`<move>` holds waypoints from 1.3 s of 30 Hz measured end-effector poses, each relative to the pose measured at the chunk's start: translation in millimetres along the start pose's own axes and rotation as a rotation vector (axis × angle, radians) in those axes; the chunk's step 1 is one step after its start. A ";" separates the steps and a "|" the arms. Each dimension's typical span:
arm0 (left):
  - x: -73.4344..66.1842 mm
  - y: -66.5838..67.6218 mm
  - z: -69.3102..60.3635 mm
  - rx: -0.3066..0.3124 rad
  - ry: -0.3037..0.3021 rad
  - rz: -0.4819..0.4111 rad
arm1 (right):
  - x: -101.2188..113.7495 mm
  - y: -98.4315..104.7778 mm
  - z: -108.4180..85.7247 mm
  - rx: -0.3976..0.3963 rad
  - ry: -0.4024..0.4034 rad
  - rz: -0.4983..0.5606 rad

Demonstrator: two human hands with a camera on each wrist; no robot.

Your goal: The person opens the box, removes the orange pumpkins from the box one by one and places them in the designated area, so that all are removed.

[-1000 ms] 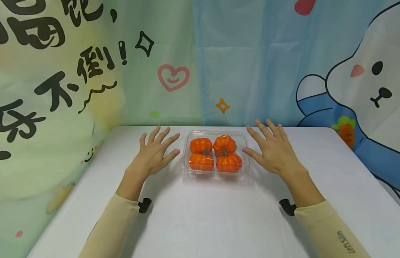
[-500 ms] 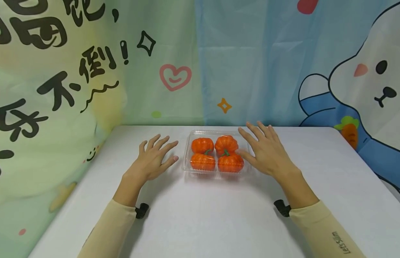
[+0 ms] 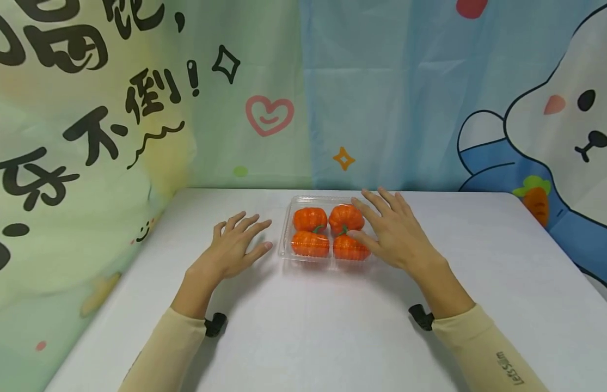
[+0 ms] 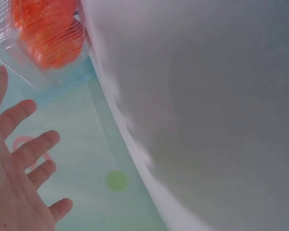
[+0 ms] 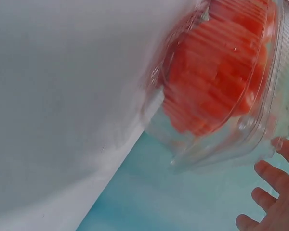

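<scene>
- White table (image 3: 303,343) fills the lower part of the head view, running back to a printed curtain.
- Nearest: two beige sleeves (image 3: 161,354), dark lettering on the right one; one black mount (image 3: 216,325) at each wrist.
- Left hand (image 3: 234,245): fingers apart, slightly bent, palm down, gripping nothing. Thumb points at the box's left side, just beside it.
- Right hand (image 3: 396,234): fingers spread, thumb and index finger over the box's right side. No grip on it; can't tell if a fingertip touches.
- See-through plastic box (image 3: 315,201): flat on the table between the hands, towards the far edge.
- Four orange pumpkins (image 3: 310,244) inside, two by two, green stems.
- Far: curtain (image 3: 264,49), green left, blue right. Black writing (image 3: 92,130) at left, pink heart (image 3: 249,114) mid, white bear (image 3: 533,122) with a carrot (image 3: 535,206) at right.
</scene>
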State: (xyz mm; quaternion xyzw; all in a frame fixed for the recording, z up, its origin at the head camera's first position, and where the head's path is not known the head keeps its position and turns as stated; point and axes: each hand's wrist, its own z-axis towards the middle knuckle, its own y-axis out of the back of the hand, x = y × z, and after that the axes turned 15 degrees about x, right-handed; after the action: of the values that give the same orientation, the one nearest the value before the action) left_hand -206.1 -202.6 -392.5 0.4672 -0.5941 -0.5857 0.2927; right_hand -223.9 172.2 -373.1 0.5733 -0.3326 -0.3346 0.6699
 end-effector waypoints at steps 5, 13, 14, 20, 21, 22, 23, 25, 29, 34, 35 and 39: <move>-2.3 -1.8 -3.4 0.005 0.000 0.007 | 11.1 0.2 1.5 0.010 -0.017 0.003; -5.1 -4.2 -9.0 0.040 -0.027 -0.108 | 26.1 -3.0 4.0 0.000 0.047 0.022; -4.7 -5.2 -9.6 0.043 -0.029 -0.118 | 28.1 -3.7 4.6 -0.005 0.057 0.023; -4.8 -7.3 -10.1 0.055 -0.058 -0.161 | 37.9 -7.0 8.8 -0.039 0.116 0.016; -5.0 -7.3 -9.6 0.058 -0.065 -0.167 | 39.3 -7.4 9.6 -0.049 0.128 0.016; -5.1 -7.3 -8.9 0.062 -0.071 -0.174 | 40.8 -7.7 10.4 -0.057 0.141 0.016; -4.8 -7.6 -8.1 0.068 -0.075 -0.179 | 42.4 -7.9 11.1 -0.066 0.156 0.016; -4.2 -6.9 -6.9 0.074 -0.079 -0.184 | 46.0 -7.8 14.1 -0.084 0.188 0.020; -2.0 -4.6 -5.1 0.087 -0.093 -0.219 | 53.8 -8.5 19.9 -0.125 0.223 0.026; -1.8 -6.3 -3.7 0.183 -0.121 -0.371 | 59.7 -15.2 18.8 -0.146 0.250 0.027; -2.1 -6.8 -3.0 0.200 -0.130 -0.396 | 60.2 -16.1 18.6 -0.146 0.261 0.027; -2.2 -5.9 0.2 0.206 -0.167 -0.443 | 62.8 -15.6 22.8 -0.177 0.319 0.045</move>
State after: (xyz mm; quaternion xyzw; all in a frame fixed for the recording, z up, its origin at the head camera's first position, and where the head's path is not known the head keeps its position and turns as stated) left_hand -204.2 -199.8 -397.8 0.5634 -0.5558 -0.6086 0.0580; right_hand -209.0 105.8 -381.9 0.5502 -0.2039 -0.2522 0.7695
